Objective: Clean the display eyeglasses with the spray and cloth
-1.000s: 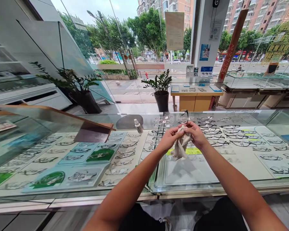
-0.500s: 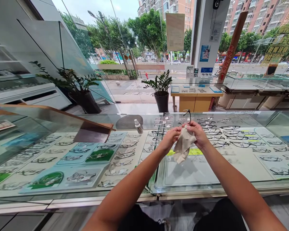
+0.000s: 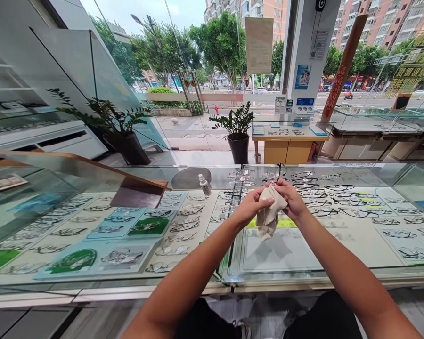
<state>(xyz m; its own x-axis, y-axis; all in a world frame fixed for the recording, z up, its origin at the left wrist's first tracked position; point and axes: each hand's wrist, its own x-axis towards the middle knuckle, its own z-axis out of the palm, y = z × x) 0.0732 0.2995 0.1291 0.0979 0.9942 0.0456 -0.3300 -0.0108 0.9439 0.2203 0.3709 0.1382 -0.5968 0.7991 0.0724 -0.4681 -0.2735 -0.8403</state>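
Observation:
Both of my hands meet above a glass display counter (image 3: 286,275). My left hand (image 3: 250,207) pinches a beige cleaning cloth (image 3: 268,214) that hangs down between the hands. My right hand (image 3: 290,198) is closed on a pair of black-framed glasses (image 3: 279,170), mostly wrapped in the cloth; only a dark temple arm sticks up behind the fingers. The lenses are hidden by the cloth and fingers.
Under the glass lie rows of several eyeglass frames (image 3: 339,197) on trays. A small white spray bottle (image 3: 205,184) stands on the counter left of my hands. A raised glass lid (image 3: 92,174) tilts at left. Potted plants (image 3: 237,129) and another counter (image 3: 289,136) stand beyond.
The cloth has bunched closer over the glasses and my hands have shifted slightly down and together; the temple arm shows less than before.

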